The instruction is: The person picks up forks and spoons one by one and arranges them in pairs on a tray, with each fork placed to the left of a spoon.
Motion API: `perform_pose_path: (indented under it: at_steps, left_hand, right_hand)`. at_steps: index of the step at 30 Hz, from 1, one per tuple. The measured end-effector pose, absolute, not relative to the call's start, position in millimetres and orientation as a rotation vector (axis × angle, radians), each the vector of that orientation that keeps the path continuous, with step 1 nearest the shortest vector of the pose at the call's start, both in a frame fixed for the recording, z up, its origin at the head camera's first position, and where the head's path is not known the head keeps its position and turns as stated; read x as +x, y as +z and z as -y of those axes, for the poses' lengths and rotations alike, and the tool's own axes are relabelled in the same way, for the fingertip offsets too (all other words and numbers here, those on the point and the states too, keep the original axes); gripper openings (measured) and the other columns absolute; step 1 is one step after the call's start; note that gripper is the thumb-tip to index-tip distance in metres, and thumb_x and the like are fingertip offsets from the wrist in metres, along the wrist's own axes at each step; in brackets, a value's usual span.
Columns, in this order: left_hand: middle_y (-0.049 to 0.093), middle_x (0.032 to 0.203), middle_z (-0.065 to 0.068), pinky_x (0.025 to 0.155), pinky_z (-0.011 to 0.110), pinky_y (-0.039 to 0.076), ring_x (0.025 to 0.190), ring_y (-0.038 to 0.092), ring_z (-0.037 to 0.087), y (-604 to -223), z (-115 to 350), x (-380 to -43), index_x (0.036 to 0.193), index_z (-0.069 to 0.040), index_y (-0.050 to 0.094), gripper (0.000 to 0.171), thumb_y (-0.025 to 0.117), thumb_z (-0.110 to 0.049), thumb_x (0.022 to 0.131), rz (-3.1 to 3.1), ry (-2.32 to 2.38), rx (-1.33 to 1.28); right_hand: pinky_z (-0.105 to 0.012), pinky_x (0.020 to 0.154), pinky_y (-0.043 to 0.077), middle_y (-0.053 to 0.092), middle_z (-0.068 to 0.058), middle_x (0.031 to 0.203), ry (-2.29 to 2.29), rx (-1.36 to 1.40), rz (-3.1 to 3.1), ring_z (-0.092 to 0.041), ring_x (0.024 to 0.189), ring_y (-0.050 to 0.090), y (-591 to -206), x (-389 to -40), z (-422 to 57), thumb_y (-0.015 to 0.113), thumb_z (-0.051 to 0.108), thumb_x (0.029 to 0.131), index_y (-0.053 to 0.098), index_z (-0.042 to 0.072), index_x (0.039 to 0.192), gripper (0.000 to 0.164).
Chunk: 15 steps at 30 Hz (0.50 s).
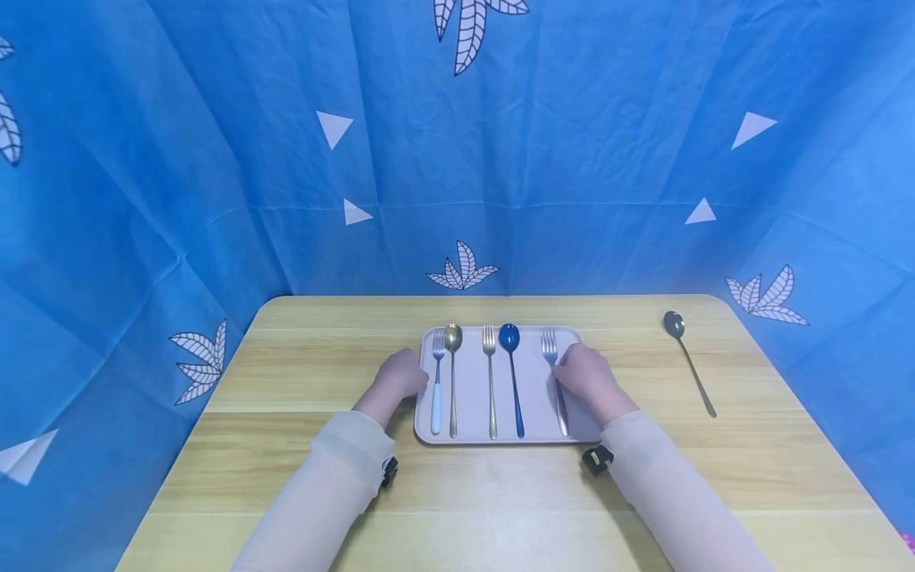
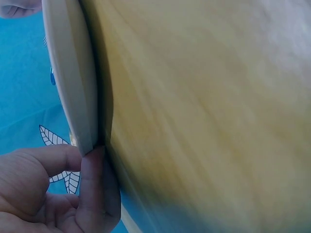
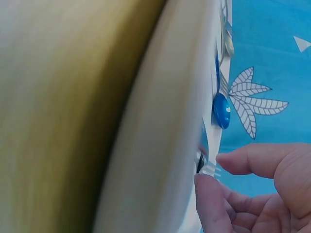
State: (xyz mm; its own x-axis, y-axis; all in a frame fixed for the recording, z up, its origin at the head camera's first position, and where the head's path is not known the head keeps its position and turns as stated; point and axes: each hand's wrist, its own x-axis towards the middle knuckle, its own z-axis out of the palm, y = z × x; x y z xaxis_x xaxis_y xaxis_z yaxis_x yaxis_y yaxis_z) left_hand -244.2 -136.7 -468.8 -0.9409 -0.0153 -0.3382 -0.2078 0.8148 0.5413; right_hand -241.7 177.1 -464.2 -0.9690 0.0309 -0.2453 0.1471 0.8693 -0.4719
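My left hand [image 1: 402, 373] grips the left rim of a pale pinkish tray [image 1: 472, 397], thumb above and fingers under the edge in the left wrist view. On the tray, a light-blue-handled fork [image 1: 437, 397], a gold spoon [image 1: 453, 338], a gold fork [image 1: 489, 342] and a blue spoon [image 1: 510, 338] lie side by side. At the tray's right part, my right hand [image 1: 588, 377] holds a silver fork [image 1: 549, 347] near its neck, tines pointing away. In the right wrist view, thumb and forefinger stand either side of this fork [image 3: 210, 170]; their exact contact is hard to see.
A dark spoon [image 1: 674, 324] lies on the wooden table [image 1: 322, 334] to the right of the tray. Blue cloth [image 1: 600, 159] with leaf and triangle prints hangs behind and at both sides. A dark strap piece [image 1: 597, 459] sits at the right wrist.
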Motion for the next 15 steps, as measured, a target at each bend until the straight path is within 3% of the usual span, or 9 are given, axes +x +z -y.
perform_pose_path:
  at_steps: [8,15]
  left_hand:
    - [0.06,0.089,0.013,0.068,0.034,0.051,0.077,0.059,0.026,-470.5,137.5,-246.4,0.115,0.006,0.06,0.028,0.057,-0.005,0.09,-2.675,0.836,-0.164]
    - [0.06,0.087,0.013,0.064,0.033,0.05,0.075,0.059,0.025,-471.6,137.8,-247.6,0.112,0.005,0.06,0.025,0.057,-0.006,0.09,-2.673,0.828,-0.161]
  right_hand:
    - [-0.05,0.078,0.053,0.069,-0.02,0.093,-0.7,0.011,-2.886,-0.035,0.083,0.064,-456.3,-241.2,-194.4,0.062,0.017,0.091,0.068,-0.005,0.096,0.023]
    - [-0.041,0.067,0.05,0.066,-0.017,0.09,-0.691,0.053,-2.876,-0.03,0.077,0.06,-447.0,-241.8,-208.0,0.059,0.017,0.092,0.065,-0.002,0.095,0.02]
